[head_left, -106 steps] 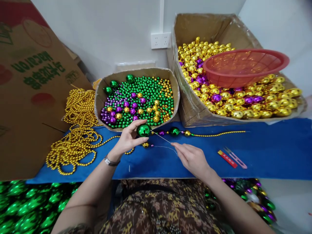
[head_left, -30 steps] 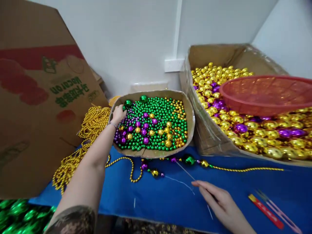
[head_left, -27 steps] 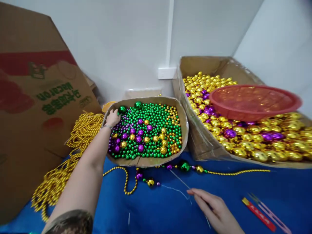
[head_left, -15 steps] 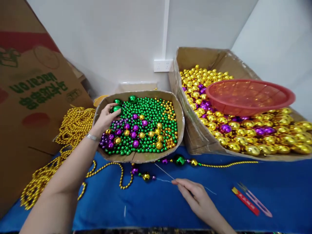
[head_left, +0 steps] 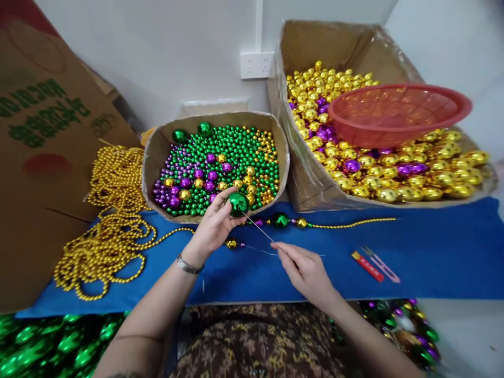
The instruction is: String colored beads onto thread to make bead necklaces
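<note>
My left hand (head_left: 214, 226) pinches a large shiny green ball (head_left: 238, 203) just in front of the small cardboard box (head_left: 153, 152) of mixed green, purple and gold beads. My right hand (head_left: 305, 270) pinches a long thin needle (head_left: 258, 230) whose tip points into the green ball; white thread trails from it. A partly strung strand (head_left: 299, 223) with a green ball, gold and purple beads and a thin gold chain lies on the blue cloth (head_left: 433, 247) beyond my hands.
A big cardboard box (head_left: 338, 39) of gold and purple balls holds a red plastic basket (head_left: 397, 110). Gold bead strands (head_left: 114, 226) pile at left beside a leaning carton (head_left: 43, 157). A red-handled thread snip (head_left: 374, 264) lies at right. Green balls (head_left: 47, 346) sit below the table edge.
My left hand reached into the small box, took a large green ball and brought it back to the needle. My right hand stayed on the needle. The view tilted down.
</note>
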`<state>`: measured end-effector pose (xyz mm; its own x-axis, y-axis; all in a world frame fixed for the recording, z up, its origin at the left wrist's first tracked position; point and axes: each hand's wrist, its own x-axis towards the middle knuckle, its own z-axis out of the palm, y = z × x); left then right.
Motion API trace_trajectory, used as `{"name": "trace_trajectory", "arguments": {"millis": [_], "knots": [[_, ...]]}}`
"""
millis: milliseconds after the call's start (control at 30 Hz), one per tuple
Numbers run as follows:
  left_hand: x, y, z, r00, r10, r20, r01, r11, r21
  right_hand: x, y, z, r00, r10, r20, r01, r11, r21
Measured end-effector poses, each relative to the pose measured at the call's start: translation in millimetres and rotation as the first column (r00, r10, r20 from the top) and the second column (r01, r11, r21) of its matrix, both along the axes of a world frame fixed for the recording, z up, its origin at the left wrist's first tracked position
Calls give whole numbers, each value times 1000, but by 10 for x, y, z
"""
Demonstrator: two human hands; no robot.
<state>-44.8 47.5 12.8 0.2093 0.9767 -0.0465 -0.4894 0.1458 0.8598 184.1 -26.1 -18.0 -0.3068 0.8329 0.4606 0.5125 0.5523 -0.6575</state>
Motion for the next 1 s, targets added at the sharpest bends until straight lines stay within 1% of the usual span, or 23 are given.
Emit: {"name": "trace_trajectory", "arguments": {"millis": [133,300,367,467,533,567,633,700,767,833,933,1000], "knots": [[87,-82,-3,999,31,-7,-31,1000,3,57,-64,-26,999,-25,45,25,1000,-14],[107,-136,17,994,85,-66,-80,994,77,89,-99,-41,998,-30,62,31,999,-10],[110,-160,2,986,116,-122,-101,988,119,90,-102,-57,997,-36,68,36,999,-7],[138,-215,-39,944,183,-274,-121,966,229,75,-96,-93,995,-44,85,44,999,-1],[177,-261,-71,920,194,-342,-90,951,297,56,-89,-115,993,-59,105,59,998,4],[200,-282,-88,919,182,-350,-69,947,312,46,-86,-124,991,-66,113,66,998,4],[246,-318,-120,934,141,-328,-41,954,296,31,-82,-137,992,-65,110,67,998,-8],[281,-343,-147,947,127,-294,-49,965,259,25,-81,-151,995,-51,88,54,998,-31],[301,-362,-165,949,137,-283,-72,971,230,26,-80,-174,996,-42,75,45,998,-38],[308,-379,-173,943,161,-292,-98,971,220,31,-80,-208,994,-53,95,55,998,-17],[309,-402,-186,935,192,-300,-127,966,225,38,-82,-265,987,-72,146,70,997,18],[313,-419,-208,934,194,-301,-126,965,231,39,-85,-293,987,-63,150,61,998,19]]}}
